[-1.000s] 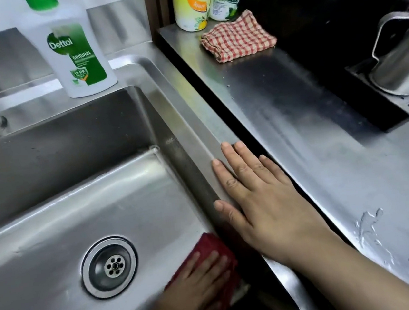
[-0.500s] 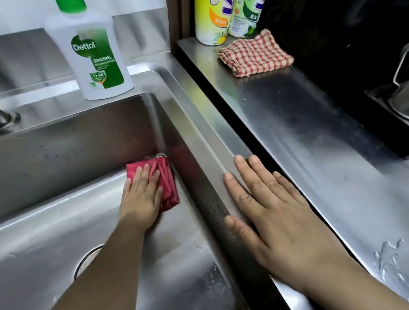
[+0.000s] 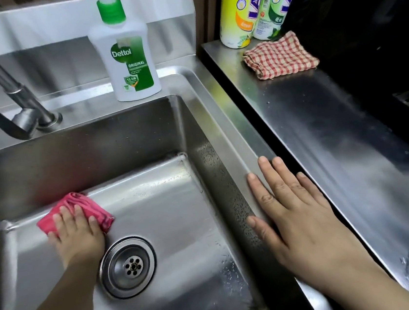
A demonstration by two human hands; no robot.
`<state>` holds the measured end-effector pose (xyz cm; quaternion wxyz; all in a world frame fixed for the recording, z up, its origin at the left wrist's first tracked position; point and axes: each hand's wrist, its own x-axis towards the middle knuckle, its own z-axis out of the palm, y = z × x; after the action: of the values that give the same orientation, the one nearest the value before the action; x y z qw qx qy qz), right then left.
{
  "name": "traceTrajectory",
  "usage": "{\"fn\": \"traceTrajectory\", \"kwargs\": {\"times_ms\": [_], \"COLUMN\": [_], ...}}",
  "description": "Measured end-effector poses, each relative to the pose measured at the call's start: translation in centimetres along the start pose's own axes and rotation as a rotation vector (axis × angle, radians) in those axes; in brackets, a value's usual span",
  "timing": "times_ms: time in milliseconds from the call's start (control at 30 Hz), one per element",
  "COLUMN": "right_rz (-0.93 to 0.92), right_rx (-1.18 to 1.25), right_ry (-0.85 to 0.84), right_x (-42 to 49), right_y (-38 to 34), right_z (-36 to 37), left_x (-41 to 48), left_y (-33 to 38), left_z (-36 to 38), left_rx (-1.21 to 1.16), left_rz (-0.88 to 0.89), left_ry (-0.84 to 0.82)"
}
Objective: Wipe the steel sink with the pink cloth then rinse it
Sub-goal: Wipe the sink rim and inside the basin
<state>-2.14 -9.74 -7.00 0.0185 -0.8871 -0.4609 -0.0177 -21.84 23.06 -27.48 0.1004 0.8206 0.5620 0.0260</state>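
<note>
Wipe step is judged in progress; rinse not yet started. The pink cloth point(image 3: 72, 201) is pressed flat onto the floor of the steel sink point(image 3: 174, 209) under the left hand point(image 3: 77, 236), whose fingers are laid straight and slightly spread on top, nothing pinched. The cloth is bunched at the foot of the back wall, just beyond the fingertips. The drain point(image 3: 128, 266) is seen uncovered, just right of that hand's wrist. The right hand point(image 3: 299, 216) is laid flat on the sink's right rim, fingers straight, nothing held; probably used as a brace. Droplets are seen on the wall between the two hands, so that wall is judged not done; how much floor has been covered cannot be told. No water is seen running from the tap point(image 3: 4, 83), set beyond the left hand. Left to do: remaining walls and floor wiped, then tap opened and rinse done. The Dettol bottle point(image 3: 127, 59) on the sink's back ledge and the checked cloth point(image 3: 280, 55) on the desk point(image 3: 336, 139) beyond the right hand are not touched.
</note>
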Motion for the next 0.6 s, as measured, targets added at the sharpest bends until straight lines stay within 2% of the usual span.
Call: {"fn": "traceTrajectory", "kwargs": {"times_ms": [133,300,433,600], "right_rz": [-0.003,0.004,-0.002,0.007], "right_rx": [-0.006,0.007,-0.011,0.014], "right_ry": [0.011,0.026,0.059,0.035], "right_x": [0.0,-0.1,-0.2,-0.1], "right_y": [0.0,-0.2,-0.3,-0.3], "right_z": [0.2,-0.1,-0.2,-0.5], "left_x": [-0.9,-5.7,-10.9,-16.6], "left_y": [5.3,14.2,13.7,10.7], "left_z": [0.9,2.5,3.1,3.0], "left_rx": [0.013,0.021,0.034,0.015], "left_rz": [0.21,0.789,0.982,1.232], "left_ry": [-0.027,-0.101,-0.109,-0.21]}}
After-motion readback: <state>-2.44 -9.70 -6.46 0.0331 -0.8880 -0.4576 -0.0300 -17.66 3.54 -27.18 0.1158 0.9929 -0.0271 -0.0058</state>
